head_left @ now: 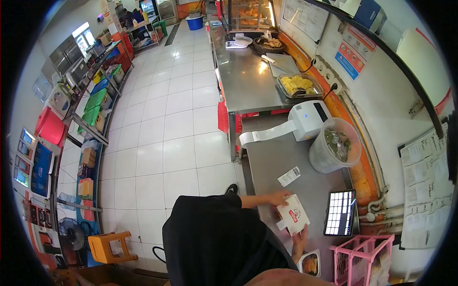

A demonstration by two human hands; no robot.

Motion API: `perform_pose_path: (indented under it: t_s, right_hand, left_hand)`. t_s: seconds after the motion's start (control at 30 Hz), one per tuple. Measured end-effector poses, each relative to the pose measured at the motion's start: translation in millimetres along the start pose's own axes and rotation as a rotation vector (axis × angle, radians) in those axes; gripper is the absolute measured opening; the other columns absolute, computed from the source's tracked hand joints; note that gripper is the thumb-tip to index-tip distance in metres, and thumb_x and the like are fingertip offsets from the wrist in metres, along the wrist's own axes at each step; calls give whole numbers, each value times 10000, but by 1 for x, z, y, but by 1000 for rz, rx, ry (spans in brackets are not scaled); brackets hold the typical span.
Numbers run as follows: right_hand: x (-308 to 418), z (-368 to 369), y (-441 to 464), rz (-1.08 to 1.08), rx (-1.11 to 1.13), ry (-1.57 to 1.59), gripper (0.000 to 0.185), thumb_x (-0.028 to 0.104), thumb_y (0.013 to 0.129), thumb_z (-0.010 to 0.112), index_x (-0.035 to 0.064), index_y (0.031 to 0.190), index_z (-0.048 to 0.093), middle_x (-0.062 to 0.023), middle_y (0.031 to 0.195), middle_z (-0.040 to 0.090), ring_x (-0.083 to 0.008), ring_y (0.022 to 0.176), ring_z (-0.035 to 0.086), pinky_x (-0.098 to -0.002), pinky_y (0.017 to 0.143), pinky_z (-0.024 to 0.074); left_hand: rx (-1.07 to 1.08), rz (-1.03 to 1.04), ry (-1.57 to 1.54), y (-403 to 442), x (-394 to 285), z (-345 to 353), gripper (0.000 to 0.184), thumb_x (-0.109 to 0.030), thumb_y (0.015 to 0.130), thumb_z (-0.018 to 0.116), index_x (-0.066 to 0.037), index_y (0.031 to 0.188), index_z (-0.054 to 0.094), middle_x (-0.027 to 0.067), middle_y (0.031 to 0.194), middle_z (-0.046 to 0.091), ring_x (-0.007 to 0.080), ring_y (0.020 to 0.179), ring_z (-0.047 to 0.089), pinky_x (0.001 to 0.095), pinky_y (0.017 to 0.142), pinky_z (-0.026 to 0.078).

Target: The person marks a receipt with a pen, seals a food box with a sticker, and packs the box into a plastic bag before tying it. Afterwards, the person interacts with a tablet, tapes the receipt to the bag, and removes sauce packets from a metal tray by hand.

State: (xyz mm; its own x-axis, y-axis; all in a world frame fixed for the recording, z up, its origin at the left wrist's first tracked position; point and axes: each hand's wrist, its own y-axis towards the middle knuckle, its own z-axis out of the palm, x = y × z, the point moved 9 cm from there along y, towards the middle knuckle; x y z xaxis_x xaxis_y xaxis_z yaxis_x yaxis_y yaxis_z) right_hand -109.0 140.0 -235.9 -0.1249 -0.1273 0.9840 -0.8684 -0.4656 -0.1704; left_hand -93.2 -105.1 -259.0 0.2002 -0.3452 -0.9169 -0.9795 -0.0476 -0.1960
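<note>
A small white cardboard food box point(293, 214), printed with a red label and a dark round logo, is held over the steel table point(267, 162). My left hand point(279, 198) grips its upper left corner. At the lower right corner, my right hand point(299, 240) has its fingers closed on the box. A white paper slip point(281, 224) sticks out at the box's left edge; whether it is attached cannot be told. Another printed slip point(289, 176) lies on the table beyond my left hand. Close to my right hand sits an open tray of brown food point(311, 263).
A tablet point(339, 213) and pink basket point(365, 260) stand right of my hands. Farther along are a label printer point(307, 120) trailing paper, a clear bucket of greens point(334, 145) and a tray of yellow food point(300, 86). An orange stool point(110, 247) stands on the tiled floor.
</note>
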Motion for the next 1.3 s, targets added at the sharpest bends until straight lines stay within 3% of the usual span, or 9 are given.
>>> perform_pose_path:
  t_s: [0.13,0.23,0.53,0.73,0.8,0.93,1.0,1.2,1.3]
  right_hand:
    - [-108,-55,33,217,-250,105,281,162,851,561,141,1116,470,-69,979,581,-115,757,547,-228,528,422]
    - [-98,-51,30,128,-396,34,178,171,859,557,130,1013,477,-23,810,577,-97,666,525,-213,428,363]
    - [-109,-56,28,147,-411,63,200,190,858,565,131,1035,492,-19,842,586,-90,648,523,-209,436,354]
    - [-100,-54,24,134,-407,96,202,187,850,573,124,1029,504,-13,829,580,-96,651,525,-220,453,383]
    - [-101,-53,25,158,-412,82,200,175,847,571,122,1028,505,-14,822,577,-95,648,523,-218,454,386]
    - [-104,-54,28,129,-431,106,200,148,841,566,114,1028,503,-16,804,570,-94,641,517,-214,452,385]
    - [-104,-55,29,129,-430,89,202,149,841,567,111,1028,502,-16,806,569,-93,640,516,-213,451,383]
    - [-97,-52,25,108,-434,101,203,152,840,569,104,1024,499,-13,812,565,-89,635,515,-205,438,367]
    - [-106,-55,28,83,-449,80,200,160,844,571,100,1022,501,-10,812,562,-86,632,513,-205,433,363]
  left_hand:
    - [-109,-9,-79,24,35,12,540,-331,753,612,-9,1172,499,201,1196,479,330,1135,447,390,943,359]
    - [-66,-68,-205,28,39,14,458,-288,679,701,-16,1026,577,141,918,630,286,862,605,381,761,481]
    - [-156,-152,48,3,-9,-15,546,-453,575,714,-37,923,647,167,867,642,303,810,617,365,718,488]
    - [-71,-28,231,15,-4,-2,499,-424,663,655,-44,986,639,177,870,640,302,784,623,373,706,488]
    - [27,-143,161,16,8,7,488,-450,757,557,-51,1033,612,184,1018,589,335,952,559,417,818,440]
    - [56,-253,-6,19,25,16,472,-417,795,541,-40,1075,590,192,1046,583,324,987,549,411,846,428]
    - [-124,-3,-50,35,37,17,469,-401,768,598,-4,1019,606,135,841,654,235,730,632,371,654,499]
    - [-120,-181,-145,29,40,15,459,-409,738,621,-5,955,635,135,796,658,248,682,633,374,651,492]
    - [-156,-38,-7,24,14,3,450,-427,720,623,-11,885,661,158,776,657,274,701,637,383,655,487]
